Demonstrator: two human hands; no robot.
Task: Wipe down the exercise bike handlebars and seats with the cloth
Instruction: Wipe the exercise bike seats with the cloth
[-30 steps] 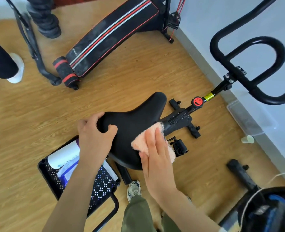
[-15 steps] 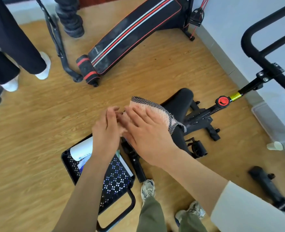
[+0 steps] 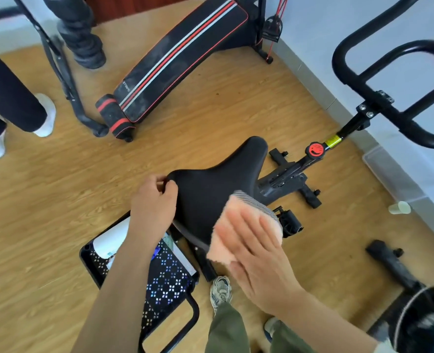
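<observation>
Head view: black padded bike saddle [image 3: 210, 189] stands centre frame above the wood-plank floor [image 3: 45, 200]. Left hand [image 3: 154, 202] grips the saddle's rear left edge, fingers curled over it. Right hand [image 3: 251, 248], fingers straight and motion-blurred, presses a pink cloth with grey mesh backing [image 3: 226, 235] flat on the saddle's rear right side. Black looped handlebars [image 3: 389, 80] sit upper right, well apart from both hands.

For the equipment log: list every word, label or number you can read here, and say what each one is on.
Nothing here can be read with certainty.
Sit-up bench: white brand lettering near its lower end, too small and blurred to read.
Yellow label on the bike's handlebar post: print is blurred.
Red knob: dark markings, not legible.
</observation>
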